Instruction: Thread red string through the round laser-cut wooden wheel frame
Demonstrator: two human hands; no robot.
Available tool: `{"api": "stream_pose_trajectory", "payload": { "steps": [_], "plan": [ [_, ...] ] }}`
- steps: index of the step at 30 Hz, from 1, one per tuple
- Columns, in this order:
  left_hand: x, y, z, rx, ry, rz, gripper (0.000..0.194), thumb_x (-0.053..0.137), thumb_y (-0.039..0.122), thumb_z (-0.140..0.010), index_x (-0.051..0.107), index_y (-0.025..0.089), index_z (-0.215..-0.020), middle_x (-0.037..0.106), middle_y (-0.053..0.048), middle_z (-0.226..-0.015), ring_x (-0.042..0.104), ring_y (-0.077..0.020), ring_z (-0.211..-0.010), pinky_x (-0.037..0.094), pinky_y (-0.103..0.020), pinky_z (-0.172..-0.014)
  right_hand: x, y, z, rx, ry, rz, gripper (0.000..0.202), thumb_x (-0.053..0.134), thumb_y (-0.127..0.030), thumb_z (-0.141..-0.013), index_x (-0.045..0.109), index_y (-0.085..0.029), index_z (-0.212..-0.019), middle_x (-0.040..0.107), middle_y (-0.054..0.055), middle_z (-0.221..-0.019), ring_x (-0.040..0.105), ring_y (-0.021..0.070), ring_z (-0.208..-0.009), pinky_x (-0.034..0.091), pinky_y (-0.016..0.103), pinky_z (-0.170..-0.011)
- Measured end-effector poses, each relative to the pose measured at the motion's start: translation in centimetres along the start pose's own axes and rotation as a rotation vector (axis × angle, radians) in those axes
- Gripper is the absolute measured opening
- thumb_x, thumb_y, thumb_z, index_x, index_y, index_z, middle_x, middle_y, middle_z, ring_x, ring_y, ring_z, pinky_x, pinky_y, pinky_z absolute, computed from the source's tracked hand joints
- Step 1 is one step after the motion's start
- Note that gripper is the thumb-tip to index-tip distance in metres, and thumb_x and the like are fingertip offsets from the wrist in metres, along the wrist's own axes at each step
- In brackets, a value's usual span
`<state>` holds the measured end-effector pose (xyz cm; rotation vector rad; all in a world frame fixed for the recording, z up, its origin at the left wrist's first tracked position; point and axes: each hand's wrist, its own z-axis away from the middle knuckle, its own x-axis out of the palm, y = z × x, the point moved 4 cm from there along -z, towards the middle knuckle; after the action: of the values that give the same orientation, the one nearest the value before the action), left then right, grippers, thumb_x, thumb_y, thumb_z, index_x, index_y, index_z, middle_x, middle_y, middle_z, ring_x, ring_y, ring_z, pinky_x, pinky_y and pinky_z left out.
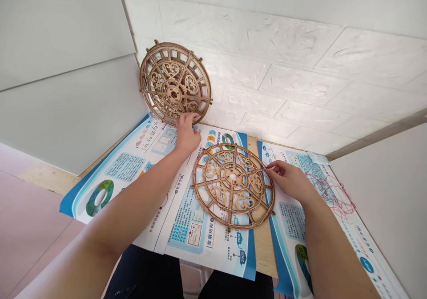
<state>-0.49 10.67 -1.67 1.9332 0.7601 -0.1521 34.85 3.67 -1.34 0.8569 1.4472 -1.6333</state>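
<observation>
Several round brown lattice frames (174, 94) lean together against the wall at the back left. My left hand (187, 132) touches their lower rim, its fingers bent over the edge. Another round lattice frame (233, 177) lies on the printed sheets in front of me, with thin pinkish wire looped over its ribs. My right hand (283, 174) is at this frame's right edge, thumb and fingertips pinched together by the wire; what lies between them is too small to tell.
A loose tangle of red wire (336, 196) lies on the right-hand sheet. Blue and white printed sheets (125, 165) cover the wooden table. A white brick-patterned wall (300, 67) stands behind, with grey panels (66, 112) at left and right.
</observation>
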Motion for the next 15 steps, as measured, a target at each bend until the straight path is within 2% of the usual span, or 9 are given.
{"api": "stream_pose_trajectory", "payload": {
  "steps": [1, 4, 8, 10, 12, 15],
  "plan": [
    [0.0, 0.0, 0.1, -0.028, -0.020, 0.019, 0.055, 0.053, -0.005, -0.073, 0.050, 0.022, -0.121, 0.051, -0.012, -0.132, 0.059, -0.0268, -0.122, 0.033, -0.056, -0.120, 0.0, 0.0, 0.0, -0.006, 0.002, -0.002, 0.032, 0.056, -0.050, -0.084, 0.071, -0.024, -0.095, 0.069, 0.003, -0.078, 0.062, 0.0218, -0.070, 0.043, 0.032, -0.062],
    [0.2, 0.2, 0.3, -0.091, -0.062, 0.137, 0.054, 0.054, 0.002, -0.081, 0.042, 0.022, -0.130, 0.049, -0.015, -0.140, 0.063, -0.0268, -0.120, 0.045, -0.052, -0.111, 0.0, 0.1, 0.0, -0.023, 0.003, -0.001, 0.031, 0.056, -0.049, -0.084, 0.072, -0.023, -0.094, 0.068, 0.003, -0.073, 0.062, 0.0219, -0.067, 0.042, 0.032, -0.059],
    [-0.2, 1.7, 0.6, 0.115, -0.001, 0.075, 0.049, 0.050, 0.002, -0.081, 0.046, 0.020, -0.126, 0.046, -0.016, -0.142, 0.051, -0.0273, -0.133, 0.047, -0.045, -0.110, 0.0, 0.2, -0.1, -0.023, -0.001, 0.004, 0.030, 0.056, -0.048, -0.085, 0.071, -0.024, -0.093, 0.067, 0.003, -0.071, 0.062, 0.0218, -0.067, 0.042, 0.032, -0.060],
    [-0.3, 2.4, 0.7, 0.208, 0.006, -0.018, 0.041, 0.049, 0.003, -0.082, 0.051, 0.020, -0.119, 0.050, -0.015, -0.136, 0.051, -0.0267, -0.132, 0.048, -0.043, -0.108, 0.0, 0.2, -0.2, -0.023, -0.005, 0.004, 0.029, 0.055, -0.047, -0.085, 0.071, -0.024, -0.094, 0.068, 0.002, -0.073, 0.062, 0.0215, -0.067, 0.042, 0.032, -0.060],
    [0.0, 2.5, 0.7, 0.217, -0.067, -0.115, 0.031, 0.049, 0.006, -0.085, 0.057, 0.019, -0.111, 0.059, -0.012, -0.123, 0.057, -0.0259, -0.121, 0.050, -0.041, -0.103, 0.0, 0.1, -0.1, -0.028, -0.005, 0.001, 0.029, 0.056, -0.047, -0.086, 0.071, -0.024, -0.094, 0.069, 0.002, -0.074, 0.063, 0.0212, -0.068, 0.042, 0.032, -0.060],
    [1.0, 2.1, 0.9, 0.118, -0.316, -0.231, 0.022, 0.052, 0.012, -0.088, 0.064, 0.019, -0.104, 0.068, -0.009, -0.110, 0.064, -0.0253, -0.107, 0.053, -0.039, -0.098, 0.0, 0.1, -0.1, -0.036, 0.000, 0.001, 0.028, 0.055, -0.046, -0.087, 0.071, -0.024, -0.094, 0.069, 0.002, -0.075, 0.063, 0.0210, -0.068, 0.042, 0.031, -0.060]
  ]
}}
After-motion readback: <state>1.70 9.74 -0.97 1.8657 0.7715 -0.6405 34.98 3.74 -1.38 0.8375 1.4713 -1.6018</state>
